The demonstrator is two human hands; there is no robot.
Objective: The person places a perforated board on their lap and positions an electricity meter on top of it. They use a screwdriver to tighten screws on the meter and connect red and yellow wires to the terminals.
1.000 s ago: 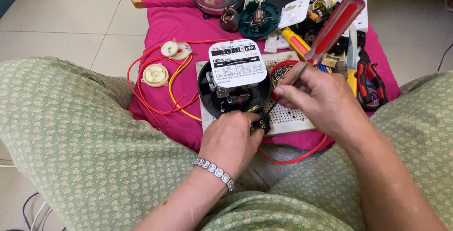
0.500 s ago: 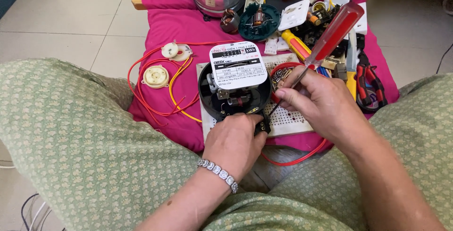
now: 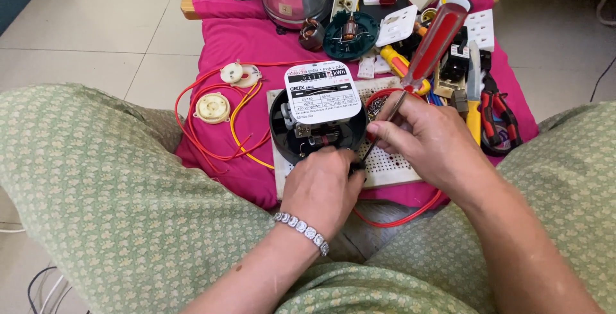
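Screwdriver (image 3: 428, 49) with red handle is gripped in the right hand (image 3: 428, 142), tilted steeper than a second ago. Its tip stays at the near edge of the black meter (image 3: 314, 135) on the perforated white board (image 3: 393, 166). The left hand (image 3: 322, 187) keeps closed on the meter's near rim.

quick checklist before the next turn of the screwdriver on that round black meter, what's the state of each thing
1. Screwdriver gripped: ok, the right hand holds it by the metal shaft, red handle pointing up and away.
2. Tip seated on a screw: cannot tell, the tip is hidden behind the left hand.
3. Meter steadied: ok, the left hand rests against its lower edge.
4. Meter's support: ok, it sits on the white perforated board on the pink cloth.
5. Loose wires: not ok, red and yellow wires loop close beside the meter's left side.
6. Spare tools: ok, the pliers lie apart on the right.
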